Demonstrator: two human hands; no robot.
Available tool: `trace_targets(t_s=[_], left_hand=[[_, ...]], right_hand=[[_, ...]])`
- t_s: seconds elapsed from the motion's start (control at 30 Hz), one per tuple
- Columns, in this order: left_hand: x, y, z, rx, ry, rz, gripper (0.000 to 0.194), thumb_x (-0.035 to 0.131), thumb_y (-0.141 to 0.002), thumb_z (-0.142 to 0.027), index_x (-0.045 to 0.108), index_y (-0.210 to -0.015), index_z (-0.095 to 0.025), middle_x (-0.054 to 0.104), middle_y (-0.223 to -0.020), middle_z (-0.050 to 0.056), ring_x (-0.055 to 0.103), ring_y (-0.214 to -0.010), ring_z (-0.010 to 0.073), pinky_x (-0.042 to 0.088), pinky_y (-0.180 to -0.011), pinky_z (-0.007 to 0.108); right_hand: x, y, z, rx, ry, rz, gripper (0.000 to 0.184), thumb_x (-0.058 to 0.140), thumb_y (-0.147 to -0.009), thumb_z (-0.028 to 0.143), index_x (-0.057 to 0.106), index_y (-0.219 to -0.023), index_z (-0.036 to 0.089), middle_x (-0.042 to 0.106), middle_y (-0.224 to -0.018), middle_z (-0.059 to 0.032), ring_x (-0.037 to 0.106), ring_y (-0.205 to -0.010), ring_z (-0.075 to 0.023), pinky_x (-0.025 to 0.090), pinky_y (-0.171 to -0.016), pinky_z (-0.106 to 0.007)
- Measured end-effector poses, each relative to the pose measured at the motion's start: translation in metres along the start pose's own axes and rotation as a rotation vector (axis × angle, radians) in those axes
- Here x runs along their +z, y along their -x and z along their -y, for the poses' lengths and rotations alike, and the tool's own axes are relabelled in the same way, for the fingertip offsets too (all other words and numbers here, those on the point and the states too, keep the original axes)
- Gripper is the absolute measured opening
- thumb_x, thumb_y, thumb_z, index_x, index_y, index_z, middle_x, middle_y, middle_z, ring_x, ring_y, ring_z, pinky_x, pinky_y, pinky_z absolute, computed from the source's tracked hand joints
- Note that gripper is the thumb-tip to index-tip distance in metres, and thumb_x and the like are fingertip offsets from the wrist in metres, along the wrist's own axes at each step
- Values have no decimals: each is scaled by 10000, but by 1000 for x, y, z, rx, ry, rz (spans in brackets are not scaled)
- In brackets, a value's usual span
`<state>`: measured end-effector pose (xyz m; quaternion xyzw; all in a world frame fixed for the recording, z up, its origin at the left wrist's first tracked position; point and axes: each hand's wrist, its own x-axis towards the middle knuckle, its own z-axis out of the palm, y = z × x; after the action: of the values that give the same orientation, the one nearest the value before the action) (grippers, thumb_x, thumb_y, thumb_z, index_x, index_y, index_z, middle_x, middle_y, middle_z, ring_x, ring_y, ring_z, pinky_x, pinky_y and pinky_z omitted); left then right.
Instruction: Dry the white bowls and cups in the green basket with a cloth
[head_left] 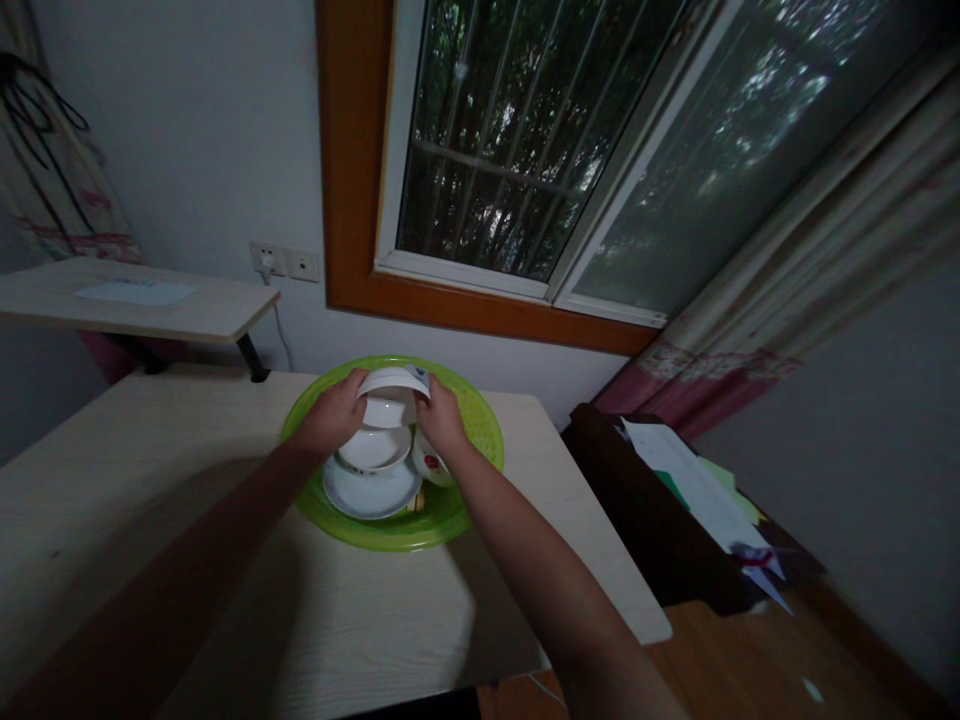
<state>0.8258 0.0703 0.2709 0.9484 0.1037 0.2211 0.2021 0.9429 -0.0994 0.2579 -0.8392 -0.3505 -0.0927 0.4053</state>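
Observation:
A white bowl (pixel 391 400) is tipped on its side above a round green basin (pixel 394 541), its hollow facing me. My left hand (pixel 335 412) grips the bowl's left rim. On the opposite rim, my right hand (pixel 442 414) is closed round it. Below, a second white bowl (pixel 375 449) rests on a white plate (pixel 373 492) inside the basin. A white piece of crockery with a red pattern (pixel 429 462) lies to the right, partly covered by my right wrist. Something small and yellowish (pixel 416 499) shows beside the plate.
The basin stands on a pale wooden table (pixel 360 620). A raised shelf (pixel 150 300) bearing a sheet of paper is at the left. Behind are a wall socket (pixel 285 262) and a window (pixel 510 140). Papers (pixel 697 490) lie on dark furniture at the right, near a curtain (pixel 787 260).

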Motion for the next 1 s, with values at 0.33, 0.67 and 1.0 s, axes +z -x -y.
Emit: trace_targets(t_s=[0.33,0.67,1.0], left_hand=[[-7,5,-10,68,-174,52,472,413,-917,-56,587,-1353,-105,670,-1367,189,650,-1264,278,475,-1120,410],[1,0,-2,-30,29,-4,420,467,-993,-251,538,-1391,-136,725,-1259,158,704,-1149,279,529,-1009,392],[-6,3,-10,-8,-93,101,450,411,-938,-90,559,-1362,-119,685,-1328,185,679,-1205,296,509,-1054,408]], right_hand=[[-4,9,13,-159,46,42,560,519,-870,27,600,-1411,147,687,-1378,-144,648,-1253,-248,479,-1113,-367],[9,-7,-13,73,-141,-51,325,515,-930,118,701,-1186,194,777,-1180,-83,715,-1093,-201,544,-992,-316],[-4,5,6,-136,28,29,549,516,-850,28,638,-1367,168,707,-1352,-128,663,-1232,-238,489,-1110,-359]])
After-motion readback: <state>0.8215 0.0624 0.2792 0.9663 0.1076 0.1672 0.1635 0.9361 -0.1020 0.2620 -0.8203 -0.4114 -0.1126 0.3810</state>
